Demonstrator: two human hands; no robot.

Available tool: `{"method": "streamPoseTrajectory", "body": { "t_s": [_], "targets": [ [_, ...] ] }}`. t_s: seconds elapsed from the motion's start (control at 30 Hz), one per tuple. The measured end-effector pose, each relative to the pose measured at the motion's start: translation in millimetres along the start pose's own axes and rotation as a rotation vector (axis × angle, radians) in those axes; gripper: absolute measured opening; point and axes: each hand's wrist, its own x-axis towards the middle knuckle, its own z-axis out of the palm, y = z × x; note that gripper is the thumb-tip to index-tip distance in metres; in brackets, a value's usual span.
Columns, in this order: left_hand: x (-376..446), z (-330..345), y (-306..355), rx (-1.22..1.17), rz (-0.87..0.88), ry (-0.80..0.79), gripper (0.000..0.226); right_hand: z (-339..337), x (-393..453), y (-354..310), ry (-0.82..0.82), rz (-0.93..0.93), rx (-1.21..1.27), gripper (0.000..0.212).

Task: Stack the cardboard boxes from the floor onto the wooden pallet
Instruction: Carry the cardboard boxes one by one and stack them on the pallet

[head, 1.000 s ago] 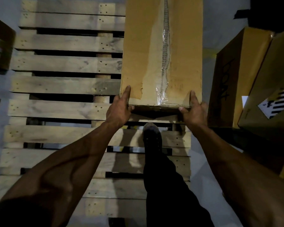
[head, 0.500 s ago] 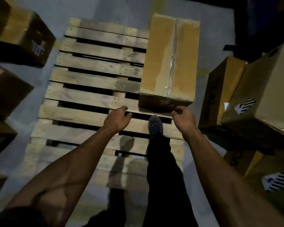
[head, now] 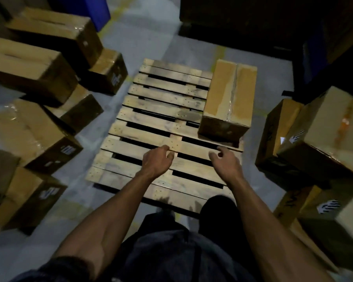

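1. The floor is pale grey concrete with faint yellow lines painted on it; the room is dim, and its far right side falls into deep shadow.
2. A wooden pallet lies flat on the floor in the middle, its slats running left to right with dark gaps between.
3. One long box sits on the pallet's far right part, its taped seam on top, running away from the person.
4. More boxes lie on the floor: a cluster to the left with white printed marks on their sides, and a leaning group to the right with striped labels.
5. A blue object stands at the far left edge, behind the left boxes.
6. The left hand hangs over the pallet's near slats, fingers loosely curled and holding nothing.
7. The right hand hangs likewise, fingers relaxed and a little apart, clear of the box.
8. Dark trousers and a shoe show at the pallet's near edge.
9. One second ago both hands gripped the box's near end, and a foot stood on the slats. Half a second ago the hands were just off it. The person has since stepped back, so the whole pallet and both groups of boxes are in view; the box stays where it was set.
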Motion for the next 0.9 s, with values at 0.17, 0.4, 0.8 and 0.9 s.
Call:
{"method": "streamPoseTrajectory", "body": {
  "t_s": [0.17,0.4,0.8,0.9],
  "targets": [
    [-74.7,7.5,-31.3,0.030,-0.082,0.080,0.048,32.9,-54.0,20.9,-0.120,-0.105,-0.156,0.062],
    [-194.2,43.0,-67.6,-0.022,-0.298,0.083,0.054,72.5,-121.7,57.8,-0.284,-0.181,-0.353,0.072],
    [-326.9,55.7,-162.8,-0.237,-0.580,0.220,0.055,154.4,-217.2,4.5,-0.427,-0.448,-0.518,0.069],
    [-336.1,42.5,-207.5,-0.259,-0.624,0.255,0.054,189.7,-231.6,-28.4,-0.459,-0.494,-0.546,0.060]
  ]
}}
